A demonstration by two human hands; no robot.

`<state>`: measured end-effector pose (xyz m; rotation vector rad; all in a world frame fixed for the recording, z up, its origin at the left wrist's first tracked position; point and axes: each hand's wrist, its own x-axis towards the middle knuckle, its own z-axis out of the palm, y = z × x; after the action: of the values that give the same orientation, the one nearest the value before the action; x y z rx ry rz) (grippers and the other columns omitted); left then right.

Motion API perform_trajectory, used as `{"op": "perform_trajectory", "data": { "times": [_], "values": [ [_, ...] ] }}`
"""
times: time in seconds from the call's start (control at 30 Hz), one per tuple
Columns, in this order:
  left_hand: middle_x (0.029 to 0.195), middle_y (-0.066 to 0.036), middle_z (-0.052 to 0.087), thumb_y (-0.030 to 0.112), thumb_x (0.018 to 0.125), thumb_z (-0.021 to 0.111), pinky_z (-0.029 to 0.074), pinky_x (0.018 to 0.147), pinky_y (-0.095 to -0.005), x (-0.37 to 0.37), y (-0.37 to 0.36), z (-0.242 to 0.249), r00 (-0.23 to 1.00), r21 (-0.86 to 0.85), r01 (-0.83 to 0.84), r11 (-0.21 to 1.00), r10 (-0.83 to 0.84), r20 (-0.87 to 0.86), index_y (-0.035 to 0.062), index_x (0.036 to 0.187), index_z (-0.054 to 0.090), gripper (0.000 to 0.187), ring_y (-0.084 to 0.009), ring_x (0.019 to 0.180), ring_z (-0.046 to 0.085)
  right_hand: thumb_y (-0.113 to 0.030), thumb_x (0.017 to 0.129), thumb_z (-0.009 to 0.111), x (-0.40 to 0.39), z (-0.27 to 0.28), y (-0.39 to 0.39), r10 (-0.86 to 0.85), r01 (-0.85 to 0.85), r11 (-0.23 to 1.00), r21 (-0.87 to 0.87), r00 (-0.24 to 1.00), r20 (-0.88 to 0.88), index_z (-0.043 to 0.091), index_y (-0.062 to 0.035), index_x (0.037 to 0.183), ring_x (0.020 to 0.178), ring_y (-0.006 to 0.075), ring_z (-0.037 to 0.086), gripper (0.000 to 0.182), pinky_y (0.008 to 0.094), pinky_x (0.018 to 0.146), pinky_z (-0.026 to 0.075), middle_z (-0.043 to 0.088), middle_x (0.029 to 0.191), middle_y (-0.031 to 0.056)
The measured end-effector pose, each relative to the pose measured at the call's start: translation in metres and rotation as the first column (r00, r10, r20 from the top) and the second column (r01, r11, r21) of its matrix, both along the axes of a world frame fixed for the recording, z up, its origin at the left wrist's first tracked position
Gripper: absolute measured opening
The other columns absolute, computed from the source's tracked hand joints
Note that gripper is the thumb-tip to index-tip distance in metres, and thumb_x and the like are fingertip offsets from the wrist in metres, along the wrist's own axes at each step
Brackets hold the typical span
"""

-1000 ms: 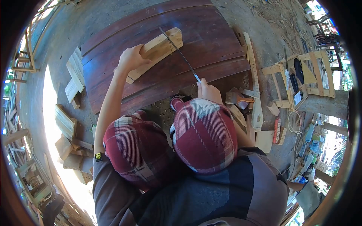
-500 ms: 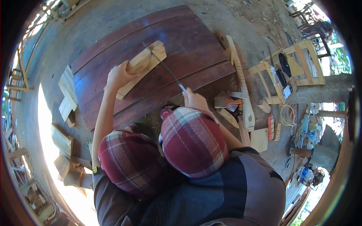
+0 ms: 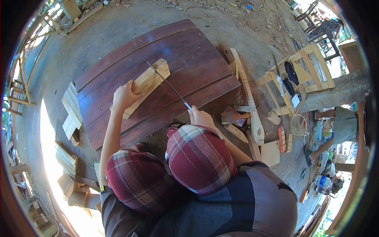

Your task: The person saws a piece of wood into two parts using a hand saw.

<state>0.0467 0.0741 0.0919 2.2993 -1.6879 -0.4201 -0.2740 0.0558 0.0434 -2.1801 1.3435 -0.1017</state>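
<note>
A pale wood block lies slanted on a dark red-brown wooden panel. My left hand is wrapped over the block's near left part, thumb on its right side. The fingers of my right hand are closed round the handle of a long thin tool, perhaps a file or rasp. Its shaft runs up and left across the far end of the block, with the tip just past the block's edge.
Right of the panel are a long toothed-looking wood strip, a brush-like tool and a wooden frame with a phone. Wood offcuts lie left. A person's legs show at the right.
The view has tilted, so the panel and block sit lower in the frame. The tool's tip now extends farther past the block's left edge. A person's legs have come into view at the right.
</note>
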Motion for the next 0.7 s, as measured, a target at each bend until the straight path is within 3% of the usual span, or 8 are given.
{"op": "perform_trajectory", "data": {
  "times": [0.7],
  "values": [
    [0.075, -0.016, 0.062, 0.046, 0.07, 0.076, 0.045, 0.066, -0.0447, 0.003, -0.001, -0.003, 0.999, 0.018, -0.009, 1.0, 0.009, -0.03, 0.0044, 0.086, 0.054, 0.05, -0.0371, 0.076, 0.062, -0.03, 0.1, 0.04, 0.0, -0.004, 0.002, 0.053, -0.05, 0.995, -0.088, 0.998, 0.03, 0.043, -0.0061, 0.102, 0.062, 0.0428, 0.063, 0.024, 0.0549, 0.055, 0.048, 0.063, 0.066, 0.0218]
  ]
}}
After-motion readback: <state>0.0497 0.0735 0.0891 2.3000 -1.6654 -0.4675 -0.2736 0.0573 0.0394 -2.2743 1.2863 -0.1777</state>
